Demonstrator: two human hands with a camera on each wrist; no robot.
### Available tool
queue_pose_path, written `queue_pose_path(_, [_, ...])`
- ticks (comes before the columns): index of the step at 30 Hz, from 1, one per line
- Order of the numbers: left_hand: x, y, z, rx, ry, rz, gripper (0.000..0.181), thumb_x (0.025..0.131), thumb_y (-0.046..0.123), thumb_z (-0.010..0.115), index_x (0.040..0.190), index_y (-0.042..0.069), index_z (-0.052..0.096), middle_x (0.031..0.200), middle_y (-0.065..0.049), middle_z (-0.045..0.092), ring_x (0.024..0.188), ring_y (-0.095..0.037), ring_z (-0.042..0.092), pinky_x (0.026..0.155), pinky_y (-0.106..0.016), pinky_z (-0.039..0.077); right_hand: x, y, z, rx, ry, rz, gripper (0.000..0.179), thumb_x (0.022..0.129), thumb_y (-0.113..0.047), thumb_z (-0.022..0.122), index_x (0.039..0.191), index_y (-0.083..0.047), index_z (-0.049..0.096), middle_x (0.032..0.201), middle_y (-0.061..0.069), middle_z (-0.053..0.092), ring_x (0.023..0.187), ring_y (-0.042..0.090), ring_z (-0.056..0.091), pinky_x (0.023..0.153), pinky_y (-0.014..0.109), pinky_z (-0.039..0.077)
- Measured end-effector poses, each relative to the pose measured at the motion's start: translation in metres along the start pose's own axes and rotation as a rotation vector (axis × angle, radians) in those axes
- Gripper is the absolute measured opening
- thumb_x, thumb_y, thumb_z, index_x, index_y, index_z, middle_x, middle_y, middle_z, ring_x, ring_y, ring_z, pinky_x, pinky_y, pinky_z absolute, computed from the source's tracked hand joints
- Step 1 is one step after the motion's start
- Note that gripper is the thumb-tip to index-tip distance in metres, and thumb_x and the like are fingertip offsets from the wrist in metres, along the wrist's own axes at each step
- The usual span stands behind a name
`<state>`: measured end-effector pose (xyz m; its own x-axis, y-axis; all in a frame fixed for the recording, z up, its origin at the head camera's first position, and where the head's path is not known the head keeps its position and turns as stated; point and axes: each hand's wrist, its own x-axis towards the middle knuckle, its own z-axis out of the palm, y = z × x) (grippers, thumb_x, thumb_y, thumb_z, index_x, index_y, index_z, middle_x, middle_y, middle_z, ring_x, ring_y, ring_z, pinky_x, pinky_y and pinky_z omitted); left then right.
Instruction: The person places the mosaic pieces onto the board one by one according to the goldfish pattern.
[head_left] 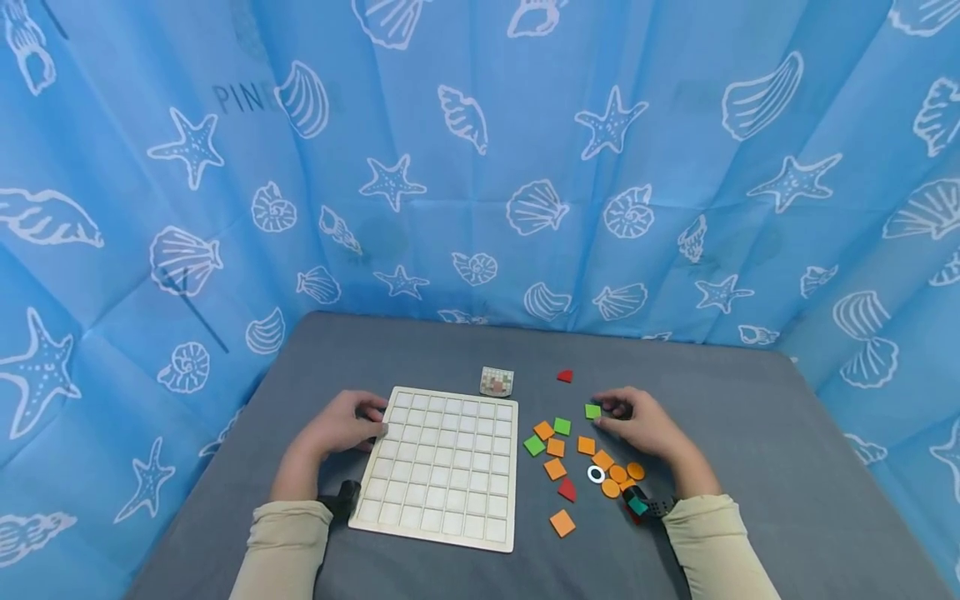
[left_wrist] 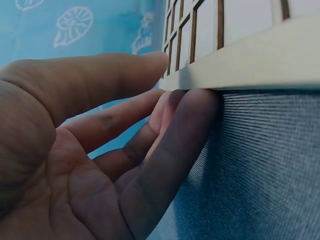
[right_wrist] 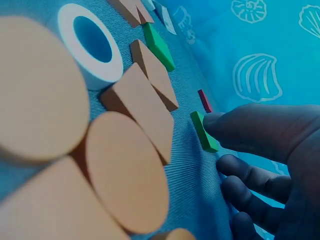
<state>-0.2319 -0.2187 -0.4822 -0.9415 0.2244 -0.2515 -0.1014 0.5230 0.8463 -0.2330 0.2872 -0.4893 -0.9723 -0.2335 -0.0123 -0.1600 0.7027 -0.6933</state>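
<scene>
One green tile [head_left: 592, 412] sits at the fingertips of the right hand [head_left: 637, 421], on the counter's right side and beyond most of the loose pieces. The right grip appears clamped on it: thumb against one edge, with the forefinger seemingly on the far edge and the other fingers curled aside. Taking the tile by its edges suits so thin a piece.

The white gridded board [head_left: 442, 471] lies flat to the left of the pieces. The left hand [head_left: 348, 421] touches its left rim with bent digits, probably to check sliding; whether that grip pinches the rim or merely rests against it, I cannot tell.

Between board and right arm lie two further green tiles [head_left: 562, 427], several orange squares [head_left: 555, 469], orange discs [head_left: 611, 488], a white ring [head_left: 596, 474] and red wedges [head_left: 567, 490]. Their spread on this side presumably serves the right hand's reach.

A small printed card [head_left: 497, 382] stands or lies just beyond the board's far edge, its face visible to the person, likely for reference; the print is too small to read. All rests on the grey counter [head_left: 420, 342], with a blue shell-patterned curtain [head_left: 487, 50] behind.
</scene>
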Motion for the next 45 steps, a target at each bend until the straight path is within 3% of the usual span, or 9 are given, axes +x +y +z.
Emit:
queue_pose_path(11, [-0.001,-0.001,0.002,-0.001,0.022,-0.030,0.054,0.090,-0.005,0.070,0.143,-0.005,0.059,0.113,-0.021,0.059,0.086,-0.026,0.066,0.072,-0.040,0.063,0.002,-0.002,0.003,-0.017,0.004,-0.022,0.033,0.096,-0.015,0.078,0.125,-0.001,0.076,0.109,0.012,0.067,0.092,0.020,0.056,0.078,0.032,0.048])
queue_pose_path(23, [0.000,0.001,0.001,0.008,0.006,-0.026,0.055,0.088,-0.005,0.072,0.142,-0.005,0.060,0.111,-0.020,0.060,0.084,-0.025,0.066,0.070,-0.039,0.062,0.001,-0.002,0.008,-0.079,0.016,-0.025,0.026,0.093,-0.014,0.080,0.117,-0.004,0.079,0.102,0.008,0.064,0.087,0.019,0.052,0.073,0.031,0.043])
queue_pose_path(30, [-0.001,0.004,0.001,0.017,0.020,-0.039,0.055,0.088,-0.006,0.071,0.142,-0.005,0.060,0.112,-0.020,0.060,0.085,-0.025,0.066,0.070,-0.039,0.062,0.004,-0.008,0.008,-0.148,0.070,-0.012,0.022,0.090,-0.017,0.083,0.109,-0.005,0.082,0.099,0.008,0.069,0.081,0.017,0.056,0.069,0.031,0.048])
queue_pose_path(37, [-0.001,0.006,0.002,0.032,0.021,-0.036,0.055,0.088,-0.005,0.073,0.141,-0.005,0.060,0.112,-0.020,0.061,0.086,-0.025,0.066,0.070,-0.039,0.062,0.001,-0.018,0.005,-0.238,0.056,0.042,0.027,0.089,-0.023,0.083,0.111,-0.006,0.083,0.107,0.009,0.075,0.084,0.017,0.066,0.071,0.037,0.057])
queue_pose_path(45, [-0.002,0.007,0.001,0.027,0.015,-0.013,0.054,0.088,-0.005,0.074,0.140,-0.006,0.060,0.112,-0.021,0.060,0.086,-0.025,0.066,0.071,-0.041,0.063,0.000,-0.022,0.005,-0.254,0.068,0.020,0.028,0.087,-0.024,0.083,0.110,-0.007,0.083,0.102,0.007,0.075,0.078,0.014,0.062,0.066,0.033,0.053])
